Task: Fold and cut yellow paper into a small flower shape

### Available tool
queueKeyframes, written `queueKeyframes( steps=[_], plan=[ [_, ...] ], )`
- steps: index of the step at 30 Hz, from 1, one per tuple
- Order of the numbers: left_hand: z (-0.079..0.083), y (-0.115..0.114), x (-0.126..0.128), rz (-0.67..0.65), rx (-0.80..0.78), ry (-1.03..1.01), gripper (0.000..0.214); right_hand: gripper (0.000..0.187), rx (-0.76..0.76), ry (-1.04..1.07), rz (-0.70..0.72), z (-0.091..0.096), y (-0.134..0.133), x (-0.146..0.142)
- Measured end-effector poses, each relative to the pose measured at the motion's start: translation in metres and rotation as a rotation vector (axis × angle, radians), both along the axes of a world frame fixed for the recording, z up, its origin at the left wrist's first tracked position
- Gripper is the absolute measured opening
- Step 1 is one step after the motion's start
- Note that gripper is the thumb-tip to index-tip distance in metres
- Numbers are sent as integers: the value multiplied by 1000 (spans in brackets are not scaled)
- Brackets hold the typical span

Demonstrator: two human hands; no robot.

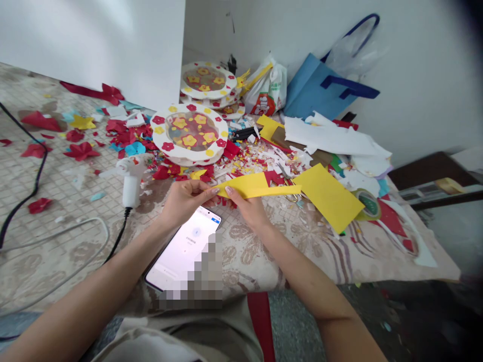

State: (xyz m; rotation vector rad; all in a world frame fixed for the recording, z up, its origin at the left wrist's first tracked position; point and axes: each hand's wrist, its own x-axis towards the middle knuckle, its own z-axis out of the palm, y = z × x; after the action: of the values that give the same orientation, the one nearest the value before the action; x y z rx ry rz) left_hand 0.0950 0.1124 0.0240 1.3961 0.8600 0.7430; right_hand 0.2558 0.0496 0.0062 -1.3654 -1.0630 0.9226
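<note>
A folded strip of yellow paper (249,186) is pinched between both hands above the table. My left hand (192,197) is closed on its left end, thumb on top. My right hand (243,203) grips it close beside, its thumb pressing near the fold, while the strip's long edge sticks out to the right. Just below the hands lies a lit phone (184,246), partly covered by a blurred patch. A white glue gun (131,186) stands left of my left hand. To the right of the strip are scissors (290,186) and a flat yellow sheet (329,197).
Decorated round paper pieces (190,133) stand behind the hands among coloured scraps (260,156). A tape roll (368,203), white paper (332,136), a plastic bag (267,88) and a blue bag (317,85) lie rightward. Cables (101,231) cross the left side.
</note>
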Motion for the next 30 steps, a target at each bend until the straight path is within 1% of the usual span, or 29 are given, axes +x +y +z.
queueKeyframes(
  steps=[4, 9, 15, 18, 20, 23, 25, 28, 30],
  plan=[
    [3, -1, 1, 13, 27, 29, 27, 25, 1, -11, 3, -1, 0, 0],
    [4, -2, 1, 17, 21, 36, 28, 26, 1, -36, -13, -3, 0, -1],
    [-1, 1, 1, -42, 10, 7, 27, 26, -7, -90, -43, -7, 0, 0],
    [-2, 2, 2, -82, 20, 13, 27, 24, 9, -103, -7, -7, 0, 0],
    [-1, 3, 2, -87, 48, 23, 28, 24, 0, -78, 22, -5, 0, -1],
    [0, 2, 2, -50, 98, 50, 28, 25, -20, 12, 96, -2, 0, -2],
    [1, 2, 1, -22, 137, 75, 28, 25, -30, 33, 155, -3, 0, -1],
    [1, 1, 0, 1, 179, 97, 29, 25, -44, -51, 183, -5, 0, 2],
    [1, 1, 0, 4, 172, 94, 29, 27, -41, -129, 181, -6, 0, 4]
  ],
)
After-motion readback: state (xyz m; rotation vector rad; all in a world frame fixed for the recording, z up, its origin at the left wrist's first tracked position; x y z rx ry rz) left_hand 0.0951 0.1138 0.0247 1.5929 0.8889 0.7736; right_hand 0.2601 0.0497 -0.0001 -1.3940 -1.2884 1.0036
